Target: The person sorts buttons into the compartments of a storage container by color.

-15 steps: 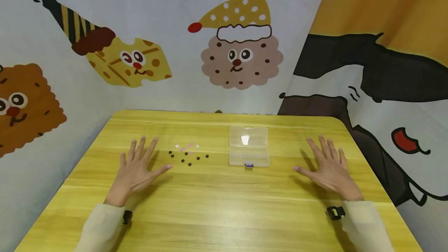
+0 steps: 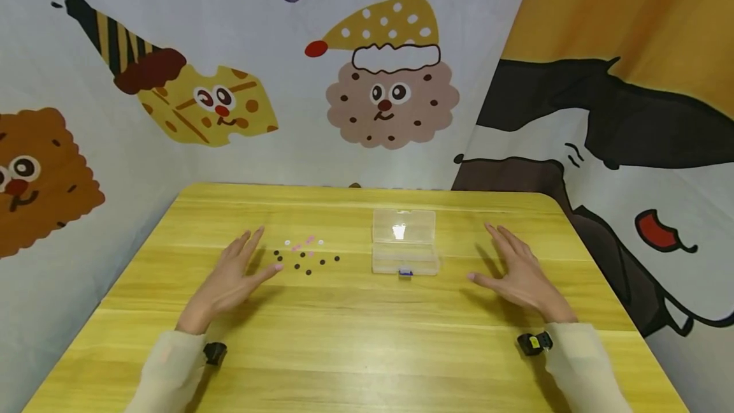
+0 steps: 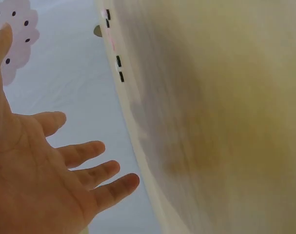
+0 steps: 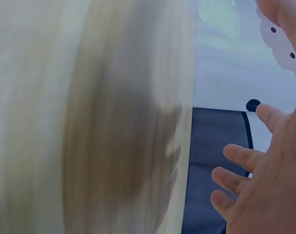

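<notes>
In the head view, my left hand (image 2: 229,279) hovers over the left of the table with fingers spread, just left of a scatter of small round pieces. Several are black discs (image 2: 308,272), some are pink pieces (image 2: 311,253), and a few are white discs (image 2: 287,243). A clear plastic box (image 2: 404,260) with its lid raised and a blue latch stands right of them. Over on the right, my right hand (image 2: 518,279) is held above the table, fingers extended, beside the box. Neither hand holds anything; the left wrist view shows the palm (image 3: 35,180) bare.
The wooden table (image 2: 367,343) has its far edge against a cartoon-printed curtain (image 2: 229,158). A band with a small black device (image 2: 534,343) sits on the right wrist, another device (image 2: 215,353) on the left.
Both hands have turned from palms down toward palms facing each other, and the right hand has shifted inward, left. The pieces and the box stay where they were on the table.
</notes>
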{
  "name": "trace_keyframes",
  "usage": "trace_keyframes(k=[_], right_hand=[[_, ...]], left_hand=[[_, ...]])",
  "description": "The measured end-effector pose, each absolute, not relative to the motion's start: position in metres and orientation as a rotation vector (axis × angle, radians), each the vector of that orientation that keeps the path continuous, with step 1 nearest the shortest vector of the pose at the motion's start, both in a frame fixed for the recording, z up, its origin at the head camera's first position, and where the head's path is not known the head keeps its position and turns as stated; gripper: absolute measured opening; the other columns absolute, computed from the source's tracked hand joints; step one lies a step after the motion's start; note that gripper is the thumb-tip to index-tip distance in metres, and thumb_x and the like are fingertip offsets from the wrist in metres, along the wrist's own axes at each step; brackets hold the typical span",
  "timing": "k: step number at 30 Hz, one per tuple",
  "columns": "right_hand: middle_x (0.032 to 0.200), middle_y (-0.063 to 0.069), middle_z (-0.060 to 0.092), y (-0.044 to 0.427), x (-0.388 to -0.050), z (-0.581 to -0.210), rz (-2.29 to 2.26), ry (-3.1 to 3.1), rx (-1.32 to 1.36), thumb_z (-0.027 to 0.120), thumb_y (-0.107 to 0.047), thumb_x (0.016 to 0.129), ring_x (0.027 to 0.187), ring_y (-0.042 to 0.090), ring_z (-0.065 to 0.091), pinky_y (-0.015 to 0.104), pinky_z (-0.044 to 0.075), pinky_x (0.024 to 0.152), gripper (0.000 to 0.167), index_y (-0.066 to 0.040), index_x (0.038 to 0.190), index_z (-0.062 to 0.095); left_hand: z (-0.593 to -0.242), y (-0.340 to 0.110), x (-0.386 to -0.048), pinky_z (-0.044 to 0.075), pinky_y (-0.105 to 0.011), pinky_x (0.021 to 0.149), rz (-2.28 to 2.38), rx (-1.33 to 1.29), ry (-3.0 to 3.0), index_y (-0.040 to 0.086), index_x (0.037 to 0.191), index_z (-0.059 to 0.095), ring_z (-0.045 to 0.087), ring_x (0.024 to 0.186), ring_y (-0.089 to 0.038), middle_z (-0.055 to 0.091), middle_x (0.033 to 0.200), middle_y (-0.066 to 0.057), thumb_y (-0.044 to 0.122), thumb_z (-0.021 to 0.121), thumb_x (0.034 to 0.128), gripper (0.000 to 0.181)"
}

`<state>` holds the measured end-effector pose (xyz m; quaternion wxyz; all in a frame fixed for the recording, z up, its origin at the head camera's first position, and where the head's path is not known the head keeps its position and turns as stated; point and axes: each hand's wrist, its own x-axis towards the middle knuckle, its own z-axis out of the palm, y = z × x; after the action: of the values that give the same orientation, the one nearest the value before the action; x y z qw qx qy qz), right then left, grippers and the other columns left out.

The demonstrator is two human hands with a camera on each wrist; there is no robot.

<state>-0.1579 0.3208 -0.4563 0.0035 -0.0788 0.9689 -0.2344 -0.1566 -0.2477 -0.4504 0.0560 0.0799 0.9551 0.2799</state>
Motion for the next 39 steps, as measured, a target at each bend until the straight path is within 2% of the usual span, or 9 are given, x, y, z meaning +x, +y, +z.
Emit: trace_keyframes(k=[7, 12, 20, 25, 31, 34, 39], right_hand=[[0.169, 0.019, 0.020, 0.311, -0.165, -0.460, -0.848, 2.987, -0.271, 0.076, -0.064, 0.083, 0.151, 0.051, 0.019, 0.081, 0.029, 0.104, 0.107, -0.041, 0.164, 0.010], [0.166, 0.019, 0.026, 0.305, -0.170, -0.462, -0.934, 2.937, -0.313, 0.076, -0.064, 0.084, 0.148, 0.047, 0.028, 0.078, 0.034, 0.104, 0.105, -0.042, 0.164, 0.012], [0.152, 0.017, 0.042, 0.297, -0.177, -0.471, -1.081, 2.846, -0.400, 0.079, -0.056, 0.085, 0.134, 0.040, 0.047, 0.064, 0.042, 0.105, 0.100, -0.035, 0.164, 0.021], [0.147, 0.013, 0.046, 0.292, -0.179, -0.471, -1.116, 2.805, -0.391, 0.080, -0.055, 0.085, 0.127, 0.035, 0.052, 0.057, 0.046, 0.104, 0.098, -0.026, 0.163, 0.028], [0.139, 0.009, 0.051, 0.283, -0.182, -0.472, -1.136, 2.771, -0.385, 0.082, -0.053, 0.084, 0.118, 0.028, 0.056, 0.050, 0.047, 0.101, 0.096, -0.024, 0.161, 0.033], [0.135, 0.007, 0.054, 0.279, -0.184, -0.473, -1.153, 2.758, -0.400, 0.083, -0.051, 0.083, 0.113, 0.025, 0.056, 0.046, 0.048, 0.098, 0.095, -0.022, 0.160, 0.035], [0.131, 0.007, 0.058, 0.274, -0.188, -0.475, -1.179, 2.738, -0.422, 0.083, -0.050, 0.084, 0.108, 0.022, 0.057, 0.041, 0.049, 0.094, 0.093, -0.020, 0.159, 0.037]], left_hand=[[-0.453, -0.245, -0.163, 0.023, -0.080, 0.110, 0.976, 0.277, 2.853, 0.017, 0.167, 0.011, 0.016, 0.151, -0.057, 0.014, 0.168, -0.028, 0.062, 0.052, 0.1011, 0.090], [-0.452, -0.245, -0.170, 0.026, -0.076, 0.112, 1.070, 0.329, 2.821, 0.013, 0.166, 0.014, 0.028, 0.148, -0.054, 0.021, 0.166, -0.029, 0.058, 0.053, 0.1024, 0.087], [-0.456, -0.246, -0.178, 0.043, -0.068, 0.105, 1.188, 0.282, 2.724, 0.013, 0.164, 0.024, 0.044, 0.139, -0.054, 0.037, 0.159, -0.028, 0.057, 0.057, 0.1009, 0.084], [-0.459, -0.246, -0.182, 0.046, -0.064, 0.105, 1.241, 0.269, 2.700, 0.010, 0.160, 0.034, 0.051, 0.133, -0.049, 0.046, 0.153, -0.025, 0.053, 0.061, 0.1005, 0.078], [-0.459, -0.247, -0.186, 0.048, -0.060, 0.103, 1.297, 0.249, 2.659, 0.009, 0.155, 0.043, 0.055, 0.129, -0.044, 0.053, 0.147, -0.024, 0.046, 0.065, 0.1004, 0.070], [-0.461, -0.247, -0.189, 0.051, -0.054, 0.101, 1.319, 0.231, 2.639, 0.008, 0.152, 0.048, 0.059, 0.123, -0.038, 0.058, 0.140, -0.022, 0.042, 0.066, 0.1004, 0.065], [-0.465, -0.249, -0.192, 0.053, -0.038, 0.088, 1.344, 0.208, 2.615, 0.006, 0.145, 0.056, 0.061, 0.110, -0.028, 0.066, 0.124, -0.017, 0.034, 0.068, 0.1002, 0.054]])
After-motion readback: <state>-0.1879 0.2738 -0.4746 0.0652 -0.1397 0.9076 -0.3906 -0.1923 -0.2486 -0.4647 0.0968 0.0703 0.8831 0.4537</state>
